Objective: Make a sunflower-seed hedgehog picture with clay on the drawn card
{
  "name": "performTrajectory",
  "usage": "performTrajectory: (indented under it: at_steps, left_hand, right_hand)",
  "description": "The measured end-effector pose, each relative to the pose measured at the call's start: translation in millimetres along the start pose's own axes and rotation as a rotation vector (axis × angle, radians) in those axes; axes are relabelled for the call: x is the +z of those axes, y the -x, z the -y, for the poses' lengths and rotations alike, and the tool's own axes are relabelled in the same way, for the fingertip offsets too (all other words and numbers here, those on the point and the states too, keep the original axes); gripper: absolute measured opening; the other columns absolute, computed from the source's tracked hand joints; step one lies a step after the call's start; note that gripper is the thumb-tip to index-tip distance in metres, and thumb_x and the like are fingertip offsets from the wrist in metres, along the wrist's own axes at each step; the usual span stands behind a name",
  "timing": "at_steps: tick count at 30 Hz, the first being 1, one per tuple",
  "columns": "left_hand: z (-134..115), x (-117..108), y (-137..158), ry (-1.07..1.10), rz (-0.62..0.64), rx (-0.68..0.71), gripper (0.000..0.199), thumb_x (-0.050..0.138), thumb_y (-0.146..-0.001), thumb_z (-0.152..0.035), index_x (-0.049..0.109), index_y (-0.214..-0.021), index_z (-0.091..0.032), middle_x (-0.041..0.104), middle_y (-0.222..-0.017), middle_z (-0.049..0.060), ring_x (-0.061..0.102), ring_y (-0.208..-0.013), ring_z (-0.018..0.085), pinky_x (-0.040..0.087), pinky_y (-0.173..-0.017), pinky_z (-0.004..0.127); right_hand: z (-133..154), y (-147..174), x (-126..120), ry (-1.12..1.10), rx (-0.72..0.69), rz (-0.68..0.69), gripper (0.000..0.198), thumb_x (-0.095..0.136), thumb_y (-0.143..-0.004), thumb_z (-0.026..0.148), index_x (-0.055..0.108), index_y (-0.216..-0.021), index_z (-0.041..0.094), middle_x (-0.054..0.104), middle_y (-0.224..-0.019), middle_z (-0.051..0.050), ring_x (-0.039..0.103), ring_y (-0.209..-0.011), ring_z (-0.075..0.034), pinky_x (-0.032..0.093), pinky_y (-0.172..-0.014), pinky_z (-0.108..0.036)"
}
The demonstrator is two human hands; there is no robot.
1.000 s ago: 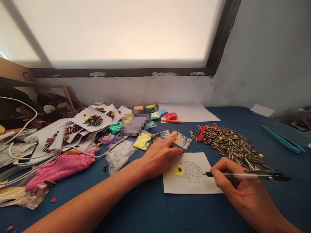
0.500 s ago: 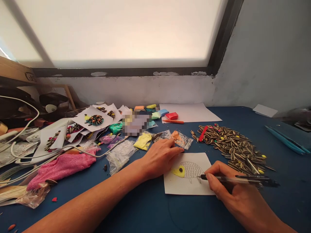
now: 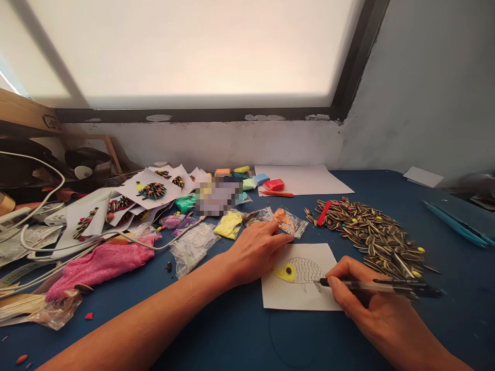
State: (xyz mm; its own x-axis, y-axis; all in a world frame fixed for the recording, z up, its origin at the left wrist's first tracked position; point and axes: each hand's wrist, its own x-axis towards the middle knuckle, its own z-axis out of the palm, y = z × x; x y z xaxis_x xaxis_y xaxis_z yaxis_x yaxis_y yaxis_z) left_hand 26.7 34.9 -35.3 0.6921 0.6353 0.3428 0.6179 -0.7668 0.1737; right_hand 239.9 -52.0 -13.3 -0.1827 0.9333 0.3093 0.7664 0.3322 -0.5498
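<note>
A small white card [image 3: 280,300] lies on the blue tabletop with a line drawing of an animal [image 3: 308,270] on it. The body is filled with short scale-like marks, and thin legs hang below. Yellow clay [image 3: 283,274] forms the head, with a dark eye. My left hand [image 3: 255,250] rests flat over the card's upper left corner, index finger stretched out. Gripped in my right hand [image 3: 365,304] is a black pen [image 3: 410,286], tilted, its tip on or just above the drawing near the hind leg.
Sunflower seeds [image 3: 371,232] are heaped to the right, with a red strip on them. Clay packs [image 3: 228,224], plastic bags [image 3: 193,248], a pink cloth [image 3: 102,265], a white cable [image 3: 154,248] and decorated cards [image 3: 150,189] crowd the left. A white sheet [image 3: 309,178] lies behind.
Hands, card and pen look almost the same. The pen's rear end has shifted very slightly; the view has moved a touch.
</note>
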Motion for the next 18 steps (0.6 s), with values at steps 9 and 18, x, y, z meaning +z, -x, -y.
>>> performTrajectory:
  at_steps: [9, 18]
  left_hand:
    - [-0.5, -0.4, -0.3, -0.010, 0.001, -0.004, 0.031, 0.044, -0.098, -0.018, 0.068, -0.117, -0.021, 0.059, -0.087, 0.007, 0.053, -0.076, 0.018, 0.043, -0.071, 0.030]
    - [0.4, 0.3, -0.3, -0.007, 0.003, 0.002, 0.031, 0.045, -0.097, -0.018, 0.068, -0.118, -0.021, 0.059, -0.088, 0.007, 0.053, -0.076, 0.018, 0.043, -0.070, 0.030]
  right_hand:
    - [-3.7, 3.4, 2.9, -0.048, 0.003, 0.014, 0.027, 0.046, -0.090, 0.035, 0.054, -0.066, 0.025, 0.051, -0.055, 0.005, 0.046, -0.046, -0.012, 0.037, -0.043, -0.024]
    - [2.6, 0.3, -1.9, -0.018, 0.063, -0.077, 0.025, 0.048, -0.084, 0.035, 0.054, -0.062, 0.026, 0.048, -0.049, 0.006, 0.044, -0.041, -0.011, 0.034, -0.037, -0.022]
